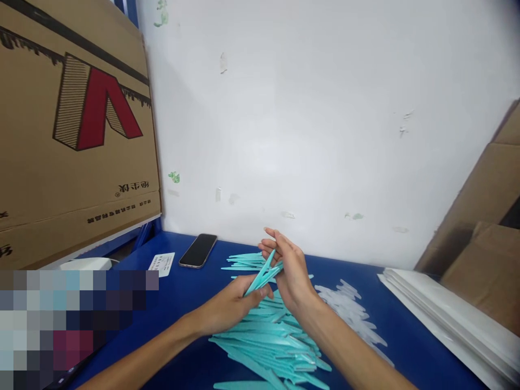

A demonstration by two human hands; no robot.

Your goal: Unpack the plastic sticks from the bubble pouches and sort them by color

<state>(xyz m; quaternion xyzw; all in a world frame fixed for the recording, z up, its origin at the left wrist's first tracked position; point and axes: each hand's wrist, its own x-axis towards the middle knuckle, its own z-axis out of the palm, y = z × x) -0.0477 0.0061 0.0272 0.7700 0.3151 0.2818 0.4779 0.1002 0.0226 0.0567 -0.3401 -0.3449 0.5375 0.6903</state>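
My left hand (231, 306) is closed round a few slim turquoise pointed sticks (262, 277), which tilt up and to the right above the table. Facing them, my right hand (290, 265) has its fingers stretched out and its palm against or very near the ends of the sticks. Whether it touches them I cannot tell. Beneath both hands lies a large heap of similar turquoise sticks (272, 330), partly covered by the hands and forearms. Behind them, a smaller row of turquoise sticks (244, 261) rests near the wall.
Translucent whitish strips (349, 309) are piled right of the heap on the blue table (162, 325). A phone (199, 250) and a white card (161, 264) lie at the back left. Stacked white sheets (447, 319) and cardboard (483, 265) border the right; a large carton (77, 179) stands left.
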